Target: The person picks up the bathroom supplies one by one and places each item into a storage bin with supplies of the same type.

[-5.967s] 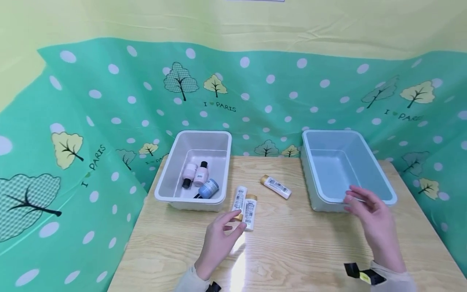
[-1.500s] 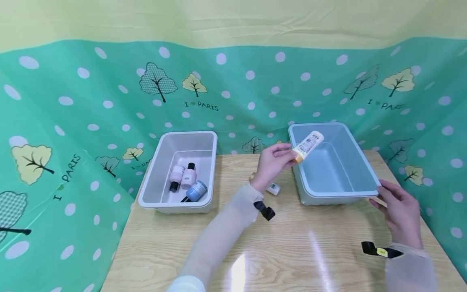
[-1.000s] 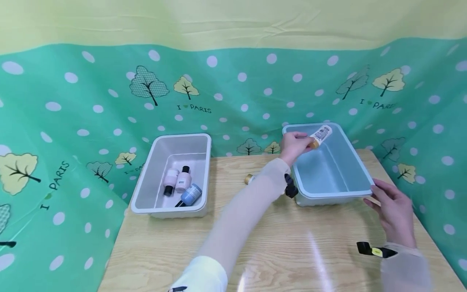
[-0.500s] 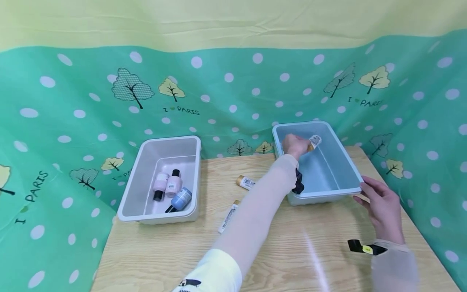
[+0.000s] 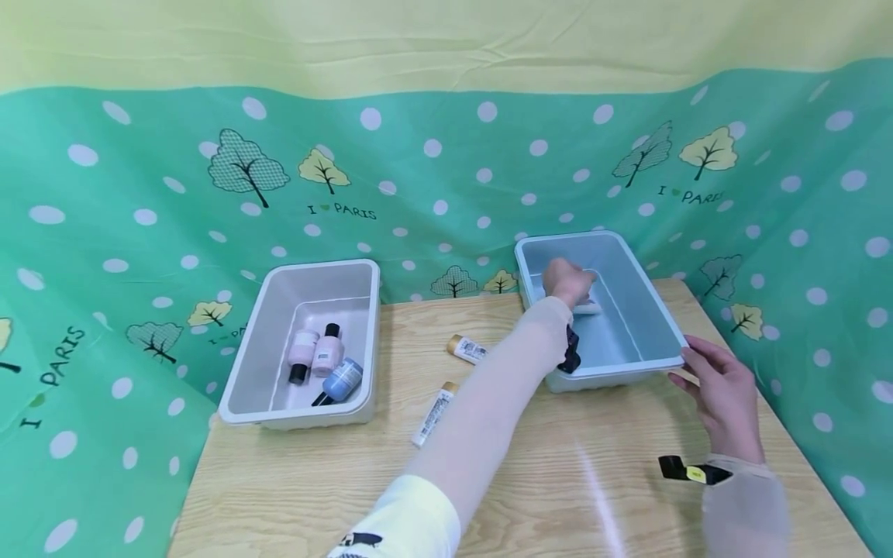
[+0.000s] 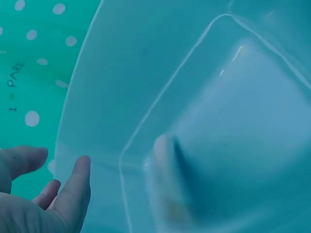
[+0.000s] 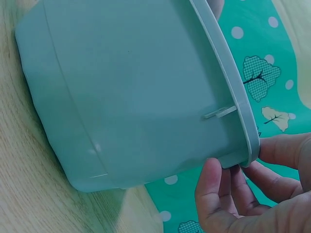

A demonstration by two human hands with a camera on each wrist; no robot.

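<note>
My left hand (image 5: 567, 280) is down inside the light-blue bin (image 5: 628, 368). In the left wrist view its fingers are parted, with nothing between them. A white tube with a gold cap (image 6: 167, 170) lies blurred in the bin, apart from those fingers; in the head view the hand hides most of this tube (image 5: 587, 308). At the bin's near right corner, my right hand (image 5: 718, 391) holds the rim, thumb and fingers curled about it in the right wrist view. Two more gold-capped white tubes lie on the table, one (image 5: 469, 349) farther back and another (image 5: 434, 415) nearer, partly beside my left sleeve.
A grey bin (image 5: 233, 387) stands on the left of the wooden table (image 5: 293, 480). Inside are two pink bottles (image 5: 326, 355) and a blue bottle (image 5: 342, 380), all with black caps. A green patterned cloth (image 5: 418, 178) hangs behind the table and along its sides.
My left hand has carried a tube from the table into the light-blue bin and let go of it. My right hand has moved onto the bin's corner and stayed there.
</note>
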